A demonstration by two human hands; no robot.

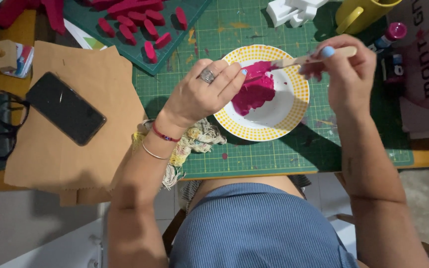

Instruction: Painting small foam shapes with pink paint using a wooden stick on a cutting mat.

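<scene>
Magenta paint point(254, 92), wet and slippery, fills the light plate point(294, 116) steadied under the left hand's point(199, 94) fingers, while right hand point(346, 74) fingers pinch the thin, stiff stick point(299, 60) at its clean end.

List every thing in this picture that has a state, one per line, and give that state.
plate: holds pink paint, steadied by left hand
wooden stick: held in right hand, tip in paint
phone: screen dark
glasses: lying unfolded
paint bottle: capped

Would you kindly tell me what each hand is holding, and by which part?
The right hand pinches a flat wooden stick by its upper end. The left hand steadies the yellow-dotted white plate at its rim, gripping nothing.
</scene>
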